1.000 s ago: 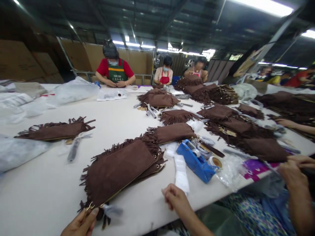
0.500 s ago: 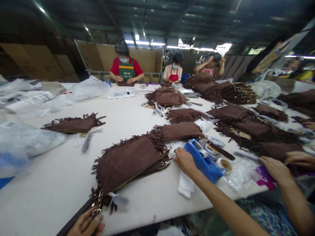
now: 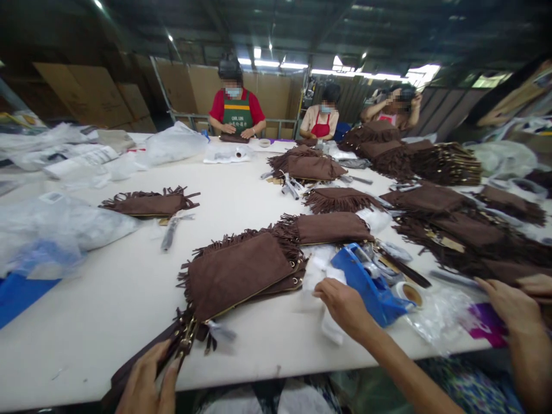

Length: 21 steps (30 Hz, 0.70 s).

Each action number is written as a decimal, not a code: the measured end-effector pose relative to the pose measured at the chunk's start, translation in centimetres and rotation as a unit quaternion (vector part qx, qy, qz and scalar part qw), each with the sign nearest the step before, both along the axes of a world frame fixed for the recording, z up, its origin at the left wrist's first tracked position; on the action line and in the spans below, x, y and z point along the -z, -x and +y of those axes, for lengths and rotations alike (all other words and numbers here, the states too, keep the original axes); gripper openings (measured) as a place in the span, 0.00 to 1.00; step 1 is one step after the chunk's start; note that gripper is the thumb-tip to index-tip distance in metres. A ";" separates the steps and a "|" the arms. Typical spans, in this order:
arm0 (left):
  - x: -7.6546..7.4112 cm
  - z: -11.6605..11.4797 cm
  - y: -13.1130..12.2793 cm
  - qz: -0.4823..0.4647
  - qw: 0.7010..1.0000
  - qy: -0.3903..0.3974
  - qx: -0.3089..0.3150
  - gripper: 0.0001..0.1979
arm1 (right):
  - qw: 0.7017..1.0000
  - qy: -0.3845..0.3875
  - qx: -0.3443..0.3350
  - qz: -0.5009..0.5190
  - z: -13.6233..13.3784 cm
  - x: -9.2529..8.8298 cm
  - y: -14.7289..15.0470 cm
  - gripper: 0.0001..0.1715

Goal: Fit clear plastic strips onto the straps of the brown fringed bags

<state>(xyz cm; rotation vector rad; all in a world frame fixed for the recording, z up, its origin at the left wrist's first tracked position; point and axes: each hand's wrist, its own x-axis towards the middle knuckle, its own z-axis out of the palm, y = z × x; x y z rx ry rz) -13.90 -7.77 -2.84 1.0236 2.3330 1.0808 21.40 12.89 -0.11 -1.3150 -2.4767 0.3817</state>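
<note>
Head view: a long pale table (image 3: 241, 190) runs far across the scene, with people seated at its far end. On its right half lies a heap of brown fringed bags (image 3: 452, 230). Crumpled clear plastic (image 3: 64, 230) lies along the left edge, and a single fringed bag (image 3: 149, 204) just beyond it.

Near the middle sits a small stack of fringed bags (image 3: 241, 273), its near left corner reaching the table's near edge. Just right of it is a blue tape dispenser (image 3: 366, 282), with white paper (image 3: 332, 332) lying between the two.

From the stack's near corner a brown strap (image 3: 129, 374) trails off the table edge, joined by a metal clasp (image 3: 186, 339). The left hand (image 3: 144, 385) has its fingers closed round this strap, just below the clasp.

The right hand (image 3: 345, 305) rests on the white paper, touching the dispenser's near side, fingers curled together – whether they pinch the paper cannot be told. A co-worker's hand (image 3: 509, 302) lies at the near right.
</note>
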 end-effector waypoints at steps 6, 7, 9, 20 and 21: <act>-3.6 4.0 -7.5 -0.268 0.932 -0.103 0.219 0.25 | 0.913 0.330 -0.001 0.241 -5.9 -1.8 2.9 0.14; -3.7 4.8 -8.6 -0.339 0.903 -0.102 0.244 0.26 | 0.883 0.381 0.002 0.275 -6.3 -1.7 3.4 0.15; -3.7 5.7 -10.4 -0.470 0.832 -0.053 0.290 0.24 | 0.824 0.455 0.019 0.336 -7.0 -1.1 4.2 0.17; -1.8 2.7 -9.9 -0.441 0.872 0.010 0.212 0.13 | 0.564 0.619 0.099 0.538 -15.6 3.1 7.9 0.46; -2.1 2.4 -9.7 -0.415 0.880 0.008 0.230 0.11 | 0.559 0.621 0.108 0.539 -15.9 3.1 8.3 0.45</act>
